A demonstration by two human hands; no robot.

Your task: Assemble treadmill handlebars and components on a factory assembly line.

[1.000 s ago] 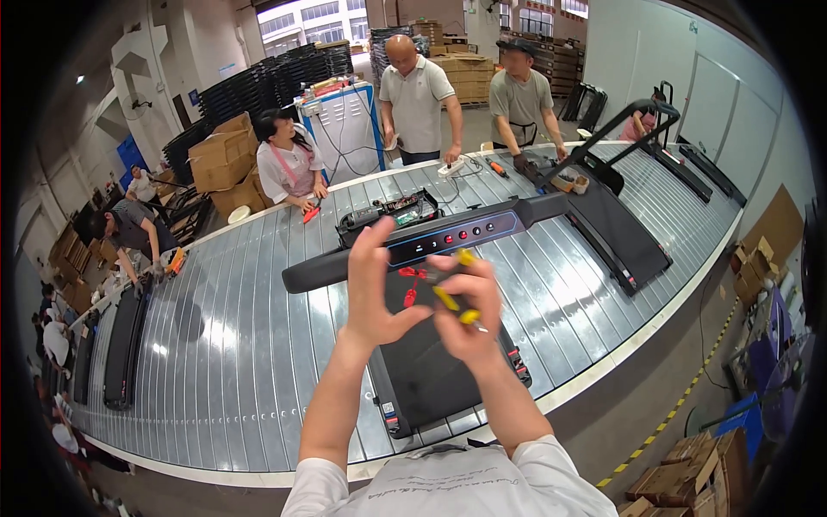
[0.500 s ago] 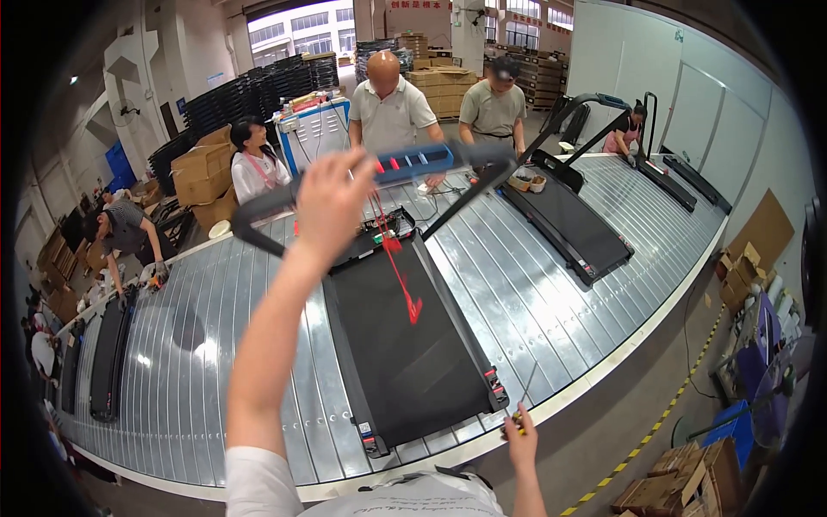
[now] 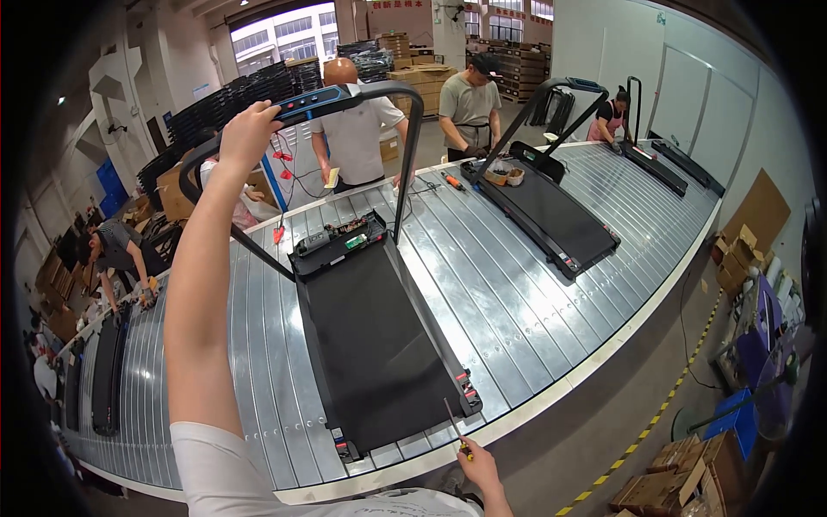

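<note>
Two hands work here: our left hand [image 3: 245,133] is closed around the raised treadmill handlebar [image 3: 345,95] over the slatted conveyor [image 3: 517,284]; our right hand [image 3: 478,457] pinches a screwdriver [image 3: 455,426]. The frame looks stiff and heavy, best gripped near its console.

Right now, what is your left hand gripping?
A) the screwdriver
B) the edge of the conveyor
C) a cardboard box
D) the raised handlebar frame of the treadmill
D: the left hand is closed around the raised handlebar frame of the treadmill, near its console, while the right hand holds the screwdriver low by the belt's near end.
</note>
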